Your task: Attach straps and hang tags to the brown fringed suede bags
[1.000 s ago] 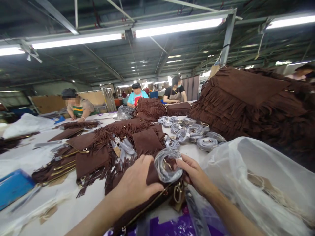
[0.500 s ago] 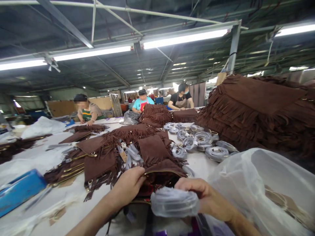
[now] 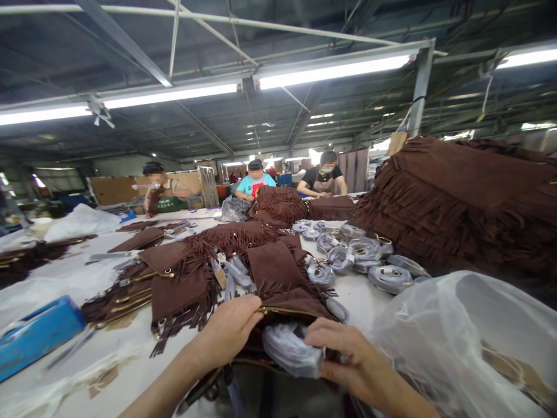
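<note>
One blue tray [image 3: 37, 334] lies at the far left of the white surface [image 3: 108, 366], near its front edge. Just right of it, flat brown fringed pieces [image 3: 178, 287] with gold zips are spread in overlapping layers. Beyond them a co-worker [image 3: 167, 194] bends over the far edge.

The left hand [image 3: 230, 331] comes in from below. Its grip is pressed together, thumb and fingers pinching the gold-zipped rim of a brown suede bag [image 3: 296, 302] and holding its mouth apart. That bag sits at the near edge of the surface, between the two hands. At its opening is a plastic-wrapped bundle [image 3: 287, 351], grey and crumpled; how far it sits inside cannot be told. The right hand [image 3: 348, 354] has its grip closed around the bundle's right end, fingers curled over the top.

Farther back and to the right, a cluster of similar wrapped coils [image 3: 361, 252] lies on the surface. A large clear plastic bag [image 3: 470, 337] billows at the lower right, just beside the right forearm. Behind it a tall heap of brown fringed bags [image 3: 461, 197] fills the right side.
</note>
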Demonstrator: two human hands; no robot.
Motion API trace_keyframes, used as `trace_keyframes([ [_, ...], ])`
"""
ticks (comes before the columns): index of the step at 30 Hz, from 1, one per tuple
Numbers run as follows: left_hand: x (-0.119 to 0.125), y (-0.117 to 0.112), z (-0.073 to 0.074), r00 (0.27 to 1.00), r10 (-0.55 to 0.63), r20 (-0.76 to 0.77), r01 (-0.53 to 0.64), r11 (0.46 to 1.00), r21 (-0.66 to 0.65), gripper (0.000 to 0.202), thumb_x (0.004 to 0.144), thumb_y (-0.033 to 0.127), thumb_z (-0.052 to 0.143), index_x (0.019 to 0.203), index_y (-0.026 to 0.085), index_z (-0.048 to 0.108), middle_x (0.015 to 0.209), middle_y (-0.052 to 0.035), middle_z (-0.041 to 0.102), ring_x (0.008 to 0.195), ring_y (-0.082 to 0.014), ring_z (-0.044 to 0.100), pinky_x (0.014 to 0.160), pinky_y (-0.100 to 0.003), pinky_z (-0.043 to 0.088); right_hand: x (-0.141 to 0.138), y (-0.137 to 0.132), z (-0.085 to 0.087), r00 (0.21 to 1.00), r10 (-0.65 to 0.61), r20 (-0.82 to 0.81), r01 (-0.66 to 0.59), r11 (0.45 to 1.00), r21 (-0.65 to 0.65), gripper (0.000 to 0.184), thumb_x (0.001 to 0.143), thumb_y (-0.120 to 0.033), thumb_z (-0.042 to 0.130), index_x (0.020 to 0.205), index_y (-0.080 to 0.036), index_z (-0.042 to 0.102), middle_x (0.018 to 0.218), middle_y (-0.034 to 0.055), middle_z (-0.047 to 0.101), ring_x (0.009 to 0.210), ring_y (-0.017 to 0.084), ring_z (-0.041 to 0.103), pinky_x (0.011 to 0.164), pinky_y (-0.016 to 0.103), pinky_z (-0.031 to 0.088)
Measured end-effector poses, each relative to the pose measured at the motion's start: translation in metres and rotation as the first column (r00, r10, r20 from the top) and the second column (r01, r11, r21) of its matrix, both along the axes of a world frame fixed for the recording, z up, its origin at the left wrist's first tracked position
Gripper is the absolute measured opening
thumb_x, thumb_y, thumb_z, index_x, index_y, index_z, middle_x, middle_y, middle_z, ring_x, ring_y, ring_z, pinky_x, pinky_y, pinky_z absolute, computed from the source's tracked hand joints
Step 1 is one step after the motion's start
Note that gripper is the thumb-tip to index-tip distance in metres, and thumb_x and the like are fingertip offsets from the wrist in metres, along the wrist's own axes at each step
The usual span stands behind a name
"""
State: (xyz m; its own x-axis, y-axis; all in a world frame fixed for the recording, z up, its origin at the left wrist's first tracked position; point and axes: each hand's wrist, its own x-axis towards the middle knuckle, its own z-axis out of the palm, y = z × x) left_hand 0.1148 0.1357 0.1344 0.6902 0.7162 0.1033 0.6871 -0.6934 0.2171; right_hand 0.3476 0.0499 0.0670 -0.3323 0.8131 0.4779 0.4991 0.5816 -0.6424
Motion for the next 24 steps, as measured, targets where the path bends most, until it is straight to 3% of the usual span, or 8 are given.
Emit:
trace_keyframes([
  [3,0.001,0.001,-0.002,1.000,-0.009,-0.014,0.009,1.000,0.007,0.024,0.097,0.022,0.035,0.085,0.020,0.055,0.093,-0.0048,0.065,0.088,-0.0199,0.060,0.078,-0.029,0.043,-0.005,-0.003,0.000,0.989,0.017,0.144,-0.016,1.000,-0.011,0.008,0.084,-0.023,0.068,0.092,-0.023,0.071,0.094,0.0032,0.068,0.086,0.018,0.062,0.074,0.025,0.044],
  [9,0.000,0.003,0.003,1.000,0.005,0.027,-0.004,1.000,-0.009,0.022,0.096,0.022,0.035,0.084,0.020,0.053,0.092,-0.0045,0.065,0.089,-0.0198,0.059,0.082,-0.029,0.043,-0.012,-0.002,0.000,0.984,0.156,-0.092,-0.168,0.975,-0.148,0.022,0.086,-0.043,0.067,0.081,-0.021,0.070,0.087,0.0031,0.064,0.075,0.015,0.060,0.060,0.020,0.041],
  [12,-0.003,0.004,0.004,0.998,0.023,0.054,-0.021,0.999,-0.036,0.021,0.096,0.021,0.036,0.083,0.020,0.053,0.093,-0.0042,0.065,0.090,-0.0195,0.059,0.082,-0.029,0.042,-0.011,0.004,-0.006,0.980,0.190,-0.059,-0.196,0.975,-0.106,0.031,0.088,-0.049,0.061,0.079,-0.021,0.068,0.082,0.0038,0.063,0.070,0.015,0.060,0.057,0.020,0.041],
  [14,-0.004,0.005,0.004,0.998,0.029,0.059,-0.027,0.999,-0.033,0.020,0.096,0.022,0.036,0.084,0.021,0.053,0.094,-0.0044,0.065,0.092,-0.0199,0.059,0.083,-0.029,0.042,-0.009,0.009,-0.013,0.980,0.188,0.061,-0.186,0.982,-0.044,0.031,0.090,-0.048,0.058,0.077,-0.021,0.067,0.080,0.0032,0.064,0.069,0.015,0.061,0.056,0.019,0.041],
  [16,-0.003,0.004,0.003,0.998,0.029,0.060,-0.027,0.999,-0.025,0.022,0.096,0.024,0.035,0.082,0.021,0.051,0.093,-0.0040,0.064,0.091,-0.0199,0.058,0.082,-0.029,0.041,-0.006,0.013,-0.022,0.967,0.069,0.246,-0.081,0.996,0.041,0.019,0.087,-0.040,0.062,0.080,-0.022,0.067,0.081,0.0028,0.066,0.071,0.016,0.064,0.058,0.020,0.043],
  [18,-0.001,0.001,0.004,0.998,0.018,0.059,-0.016,0.999,-0.034,0.024,0.097,0.026,0.033,0.080,0.021,0.050,0.090,-0.0033,0.064,0.088,-0.0195,0.058,0.079,-0.028,0.041,-0.005,0.018,-0.036,0.898,-0.180,0.403,0.113,0.976,0.184,0.008,0.082,-0.025,0.065,0.090,-0.025,0.067,0.087,0.0029,0.069,0.074,0.020,0.066,0.061,0.022,0.047],
  [21,0.008,-0.007,0.005,0.996,-0.048,0.077,0.054,0.995,-0.087,0.026,0.098,0.026,0.032,0.079,0.022,0.049,0.088,-0.0016,0.063,0.084,-0.0180,0.058,0.076,-0.027,0.041,-0.014,0.031,-0.062,0.755,-0.481,0.446,0.302,0.858,0.415,0.039,0.079,-0.011,0.060,0.114,-0.028,0.064,0.102,0.0056,0.071,0.083,0.025,0.069,0.068,0.026,0.052],
  [24,0.017,-0.013,0.004,0.989,-0.093,0.113,0.105,0.988,-0.109,0.025,0.098,0.027,0.035,0.079,0.022,0.051,0.088,-0.0003,0.064,0.084,-0.0172,0.058,0.074,-0.025,0.041,-0.031,0.045,-0.084,0.750,-0.467,0.468,0.275,0.864,0.421,0.056,0.074,-0.014,0.065,0.128,-0.029,0.059,0.122,0.0098,0.067,0.086,0.028,0.071,0.072,0.030,0.057],
])
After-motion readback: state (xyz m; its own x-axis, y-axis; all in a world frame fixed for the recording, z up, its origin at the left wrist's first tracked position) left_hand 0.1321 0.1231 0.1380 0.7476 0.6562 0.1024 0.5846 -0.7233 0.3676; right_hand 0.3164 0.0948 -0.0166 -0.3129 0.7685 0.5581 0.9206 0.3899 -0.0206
